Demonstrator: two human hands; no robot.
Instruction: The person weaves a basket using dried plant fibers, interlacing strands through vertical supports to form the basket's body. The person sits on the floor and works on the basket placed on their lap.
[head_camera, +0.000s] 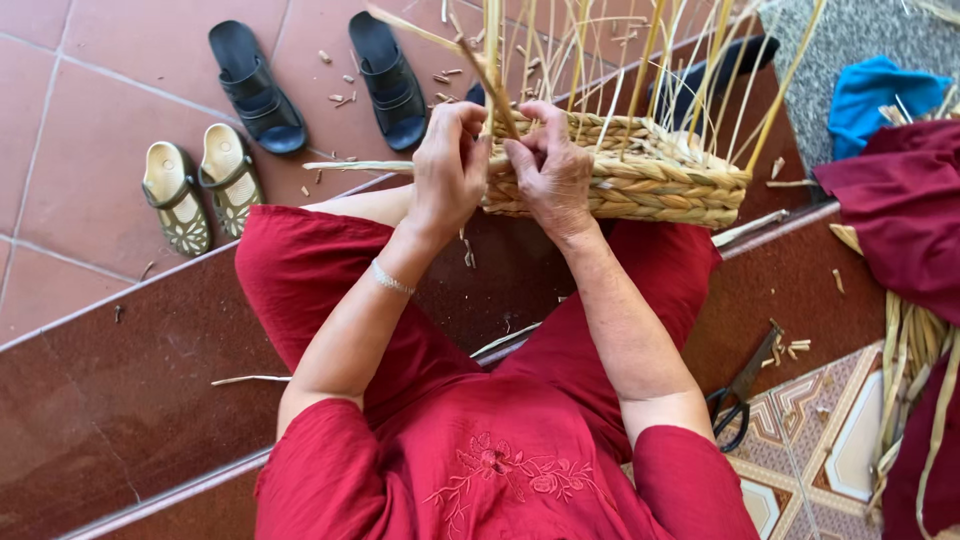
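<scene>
Both hands, left (447, 165) and right (549, 170), pinch strands on the crosswise basket (640, 175), stakes upright.

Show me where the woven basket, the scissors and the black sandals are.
woven basket (640, 180): head view, on its braided side wall.
scissors (738, 400): head view, near the pivot above the black handles.
black sandals (255, 90): head view, on the left sandal's strap.

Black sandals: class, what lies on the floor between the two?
Head view: small straw scraps lie on the red tiles between the black sandals.
</scene>
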